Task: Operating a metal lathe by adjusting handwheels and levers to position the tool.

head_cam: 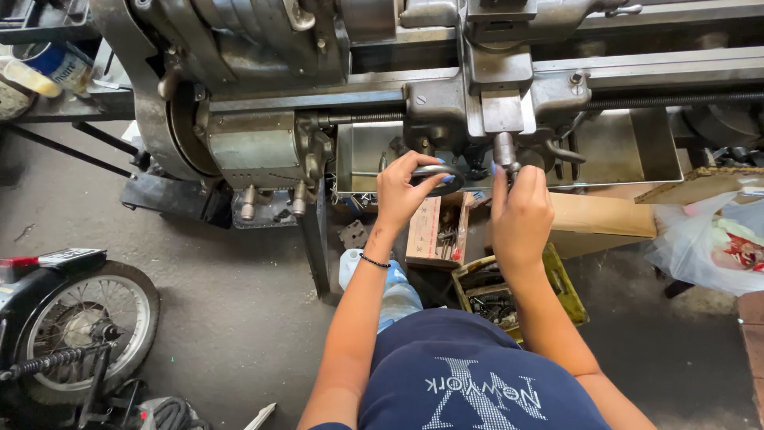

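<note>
I stand at a large grey metal lathe (318, 72). My left hand (403, 191) grips the rim of a dark round handwheel (442, 180) on the front of the lathe carriage. My right hand (520, 211) is closed around a small crank handle (506, 155) just right of the wheel. A thin dark bracelet sits on my left wrist. Both arms reach forward from my dark blue shirt.
Under the lathe hangs a metal chip tray (637, 151). On the floor lie a cardboard box of parts (426, 231), a yellow-green crate of metal bits (557, 279), a plastic bottle (394, 291) and a plastic bag (708, 239). A motorbike wheel (83, 322) stands at the lower left.
</note>
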